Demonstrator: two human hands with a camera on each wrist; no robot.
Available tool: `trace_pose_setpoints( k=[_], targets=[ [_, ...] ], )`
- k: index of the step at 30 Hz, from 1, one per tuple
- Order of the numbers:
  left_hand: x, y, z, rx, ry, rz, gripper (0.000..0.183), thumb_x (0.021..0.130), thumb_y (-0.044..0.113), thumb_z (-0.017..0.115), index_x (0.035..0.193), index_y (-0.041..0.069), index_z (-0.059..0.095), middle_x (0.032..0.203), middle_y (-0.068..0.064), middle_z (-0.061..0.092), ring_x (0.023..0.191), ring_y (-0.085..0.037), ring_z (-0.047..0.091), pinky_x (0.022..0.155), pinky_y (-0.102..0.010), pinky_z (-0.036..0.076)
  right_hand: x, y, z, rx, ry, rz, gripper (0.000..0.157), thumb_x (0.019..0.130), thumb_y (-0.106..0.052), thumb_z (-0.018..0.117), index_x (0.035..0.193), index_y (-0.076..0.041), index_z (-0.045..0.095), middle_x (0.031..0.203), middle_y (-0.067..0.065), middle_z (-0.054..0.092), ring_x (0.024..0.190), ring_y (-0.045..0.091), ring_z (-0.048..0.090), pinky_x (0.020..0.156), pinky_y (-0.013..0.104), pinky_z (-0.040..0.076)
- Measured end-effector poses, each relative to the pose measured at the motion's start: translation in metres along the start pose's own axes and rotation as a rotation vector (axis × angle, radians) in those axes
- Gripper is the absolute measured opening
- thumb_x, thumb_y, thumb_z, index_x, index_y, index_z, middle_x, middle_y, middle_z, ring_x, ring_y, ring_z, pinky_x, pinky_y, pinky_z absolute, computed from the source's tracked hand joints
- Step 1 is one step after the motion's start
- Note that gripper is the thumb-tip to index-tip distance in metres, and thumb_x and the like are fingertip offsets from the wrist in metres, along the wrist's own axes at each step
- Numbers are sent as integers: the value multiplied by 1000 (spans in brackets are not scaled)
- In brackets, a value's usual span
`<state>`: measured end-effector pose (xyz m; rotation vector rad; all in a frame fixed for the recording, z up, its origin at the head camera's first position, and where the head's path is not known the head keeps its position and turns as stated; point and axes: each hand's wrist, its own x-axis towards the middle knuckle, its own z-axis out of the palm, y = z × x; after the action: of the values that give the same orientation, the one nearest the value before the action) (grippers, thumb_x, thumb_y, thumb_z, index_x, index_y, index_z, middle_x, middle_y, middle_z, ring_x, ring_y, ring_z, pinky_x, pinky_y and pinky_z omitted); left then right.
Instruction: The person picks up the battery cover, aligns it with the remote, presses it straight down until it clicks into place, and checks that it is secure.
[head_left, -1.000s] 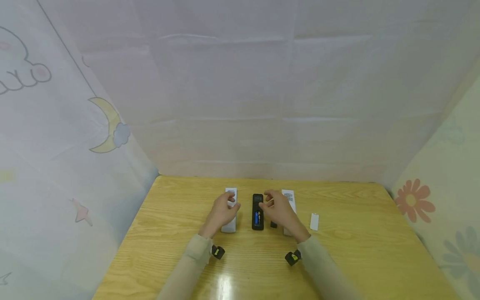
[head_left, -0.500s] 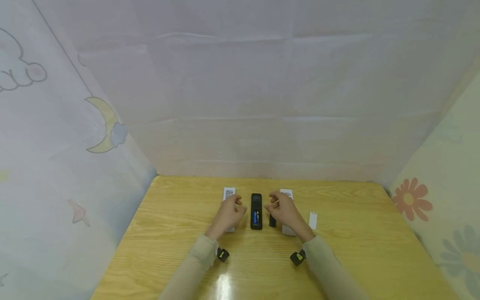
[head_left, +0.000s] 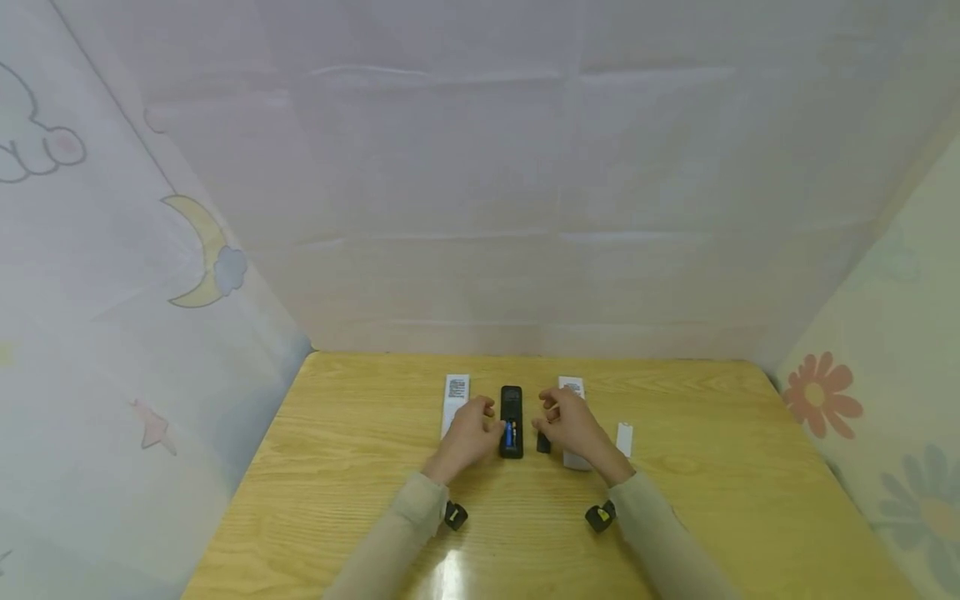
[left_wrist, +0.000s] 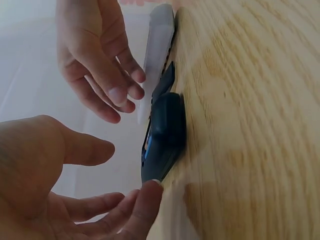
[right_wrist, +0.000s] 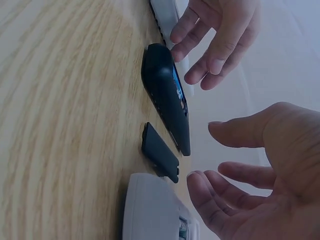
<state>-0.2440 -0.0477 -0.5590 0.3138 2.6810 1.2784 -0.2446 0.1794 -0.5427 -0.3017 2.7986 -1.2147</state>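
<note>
A black remote control (head_left: 512, 400) lies back side up on the table, its battery compartment uncovered. Inside it are a blue battery (head_left: 508, 435) and a second battery beside it. My left hand (head_left: 468, 433) is at the remote's left side, fingers loosely bent; in the left wrist view one fingertip (left_wrist: 150, 192) is at the remote's edge, and I cannot tell whether it touches. My right hand (head_left: 573, 427) hovers to the right with thumb and fingers apart, holding nothing. Below its fingertips lies a black battery cover (right_wrist: 160, 152), partly hidden in the head view.
A white remote (head_left: 456, 390) lies left of the black one, partly behind my left hand. Another white remote (head_left: 576, 462) lies under my right hand, with its compartment partly visible in the right wrist view. Farther right is a white battery cover (head_left: 625, 439). Fabric-covered walls enclose the table (head_left: 360, 417).
My left hand has moved right, from over the left white remote to the black remote's side. My right hand has drawn back slightly right from the black remote, uncovering more of the black cover.
</note>
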Motion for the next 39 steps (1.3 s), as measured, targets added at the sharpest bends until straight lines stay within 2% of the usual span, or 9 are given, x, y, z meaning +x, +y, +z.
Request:
trace_pose_setpoints(
  k=[5,8,14,23,30,39],
  targets=[
    [-2,3,8,64,-5,-11,54,101,27,73,142,-5,58,128,-16,68,112,-28,66,97,-48,59,-2,2,1,-65,-37,-35,51,92,-4,83,136,9,62,121,22,66,101,27,67,88,44,62],
    [-2,6,13,94,-11,-19,58,100,30,75,142,-6,58,126,-17,67,112,-29,65,96,-49,59,-4,3,1,-103,-52,-71,50,91,-2,83,135,9,62,122,22,67,103,30,67,90,47,61],
    [-3,12,21,149,-9,-62,66,100,38,75,145,-6,56,134,-21,62,109,-27,63,95,-47,59,-4,4,3,-157,-74,-103,48,92,2,80,135,10,62,124,24,66,110,35,67,93,50,61],
    [-2,14,30,200,10,-67,70,98,37,77,143,-12,55,134,-25,58,102,-27,61,87,-44,61,-4,5,4,-190,-70,-102,36,95,6,73,130,10,65,120,23,67,106,34,68,90,48,62],
    [-1,17,31,220,24,-42,69,97,34,79,140,-15,57,129,-28,59,99,-29,64,83,-44,62,-3,4,5,-221,-95,-91,39,93,6,75,131,10,65,120,21,67,109,34,68,96,49,60],
    [-3,20,32,234,56,-57,68,94,33,83,136,-14,58,121,-24,62,92,-25,62,79,-41,61,-5,0,6,-266,-128,-82,38,92,6,75,129,9,67,118,20,68,112,35,67,103,53,57]
  ],
)
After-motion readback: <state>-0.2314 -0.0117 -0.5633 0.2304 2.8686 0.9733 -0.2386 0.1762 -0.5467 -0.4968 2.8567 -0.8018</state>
